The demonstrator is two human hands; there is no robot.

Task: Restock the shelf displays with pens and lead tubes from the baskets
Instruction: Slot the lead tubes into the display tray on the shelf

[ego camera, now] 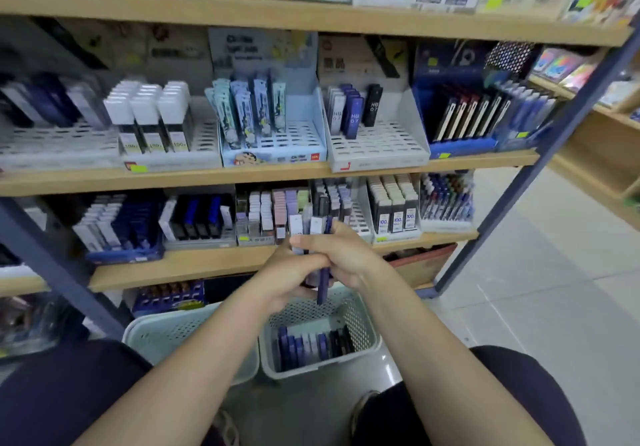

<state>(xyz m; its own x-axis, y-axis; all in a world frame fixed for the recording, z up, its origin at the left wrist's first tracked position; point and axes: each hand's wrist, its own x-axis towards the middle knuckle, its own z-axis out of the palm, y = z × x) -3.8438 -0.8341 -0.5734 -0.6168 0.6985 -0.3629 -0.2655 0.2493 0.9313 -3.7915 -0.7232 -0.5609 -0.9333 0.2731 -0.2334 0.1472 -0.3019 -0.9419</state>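
Dark blue pen [323, 272] stood nearly upright, long axis vertical, lower tip down over the right basket [363, 321] | left hand [284, 277] and right hand [341, 255] both curled round it and the lead tubes [313, 227] | wooden shelf [214, 262], grey tiled floor [540, 307].

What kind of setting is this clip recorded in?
Most likely a stationery shop aisle: wooden shelves packed with retail display trays of lead tubes, yellow price tags, and a restocking basket on the floor.
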